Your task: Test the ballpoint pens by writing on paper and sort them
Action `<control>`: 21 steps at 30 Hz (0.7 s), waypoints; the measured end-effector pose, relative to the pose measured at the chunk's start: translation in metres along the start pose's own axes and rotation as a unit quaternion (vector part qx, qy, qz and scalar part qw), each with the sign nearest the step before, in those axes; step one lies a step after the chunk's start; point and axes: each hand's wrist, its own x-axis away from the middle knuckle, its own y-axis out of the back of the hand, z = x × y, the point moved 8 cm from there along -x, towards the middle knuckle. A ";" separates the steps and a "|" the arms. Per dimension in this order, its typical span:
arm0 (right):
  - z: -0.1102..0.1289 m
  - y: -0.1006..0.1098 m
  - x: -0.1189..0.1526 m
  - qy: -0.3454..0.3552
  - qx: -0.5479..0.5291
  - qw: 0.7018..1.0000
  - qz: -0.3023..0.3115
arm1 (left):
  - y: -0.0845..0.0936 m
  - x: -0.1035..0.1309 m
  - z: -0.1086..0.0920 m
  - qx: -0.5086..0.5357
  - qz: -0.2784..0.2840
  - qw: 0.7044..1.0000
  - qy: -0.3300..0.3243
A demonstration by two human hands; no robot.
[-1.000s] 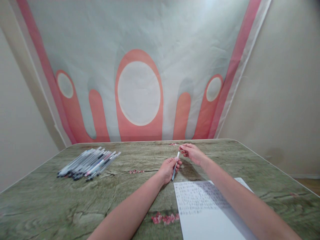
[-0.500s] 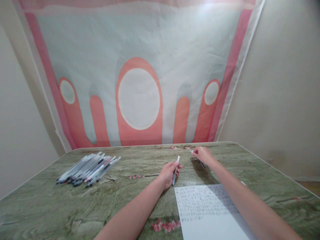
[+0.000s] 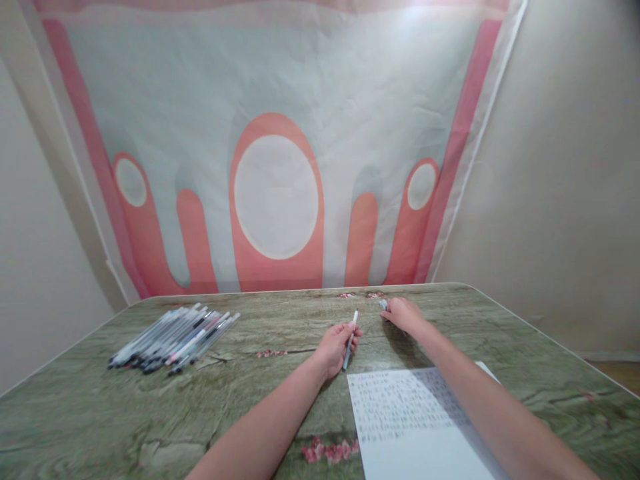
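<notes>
A slim pen [image 3: 347, 355] with a white upper end and a blue-grey barrel is pinched in my left hand [image 3: 336, 348], standing at a tilt over the table. To its right, my right hand [image 3: 404, 316] is closed, fingers down near the tabletop. A small pale blue-grey piece [image 3: 383, 304] sticks out at its fingertips, too small to name. What lies under that hand is mostly hidden. Just in front of both hands lies a white sheet of handwritten paper [image 3: 395, 417], partly covered by my right forearm.
A heap of several pens [image 3: 175, 339] lies side by side on the left of the wood-patterned table [image 3: 100, 413]. Pink flowers are printed on its surface. Behind the table's far edge hangs a pink and grey cloth [image 3: 277, 200] against the wall.
My right hand has lowered toward the tabletop, covering small dark things that showed beneath it. My left hand keeps the pen in nearly the same spot. The view has shifted slightly.
</notes>
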 end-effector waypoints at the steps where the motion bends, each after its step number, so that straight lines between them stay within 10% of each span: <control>1: 0.000 0.000 0.000 0.000 0.000 1.000 -0.001 | 0.000 0.000 0.000 -0.002 0.000 1.000 0.000; 10: 0.019 0.014 0.004 0.045 -0.166 0.985 -0.006 | 0.002 -0.002 0.002 0.006 0.002 1.000 0.001; 16: 0.066 0.000 0.022 0.084 -0.513 0.834 0.184 | 0.002 -0.002 0.002 0.005 0.008 1.000 -0.003; 21: 0.079 -0.003 0.030 0.086 -0.580 0.782 0.212 | 0.000 -0.001 0.001 -0.005 0.012 1.000 -0.004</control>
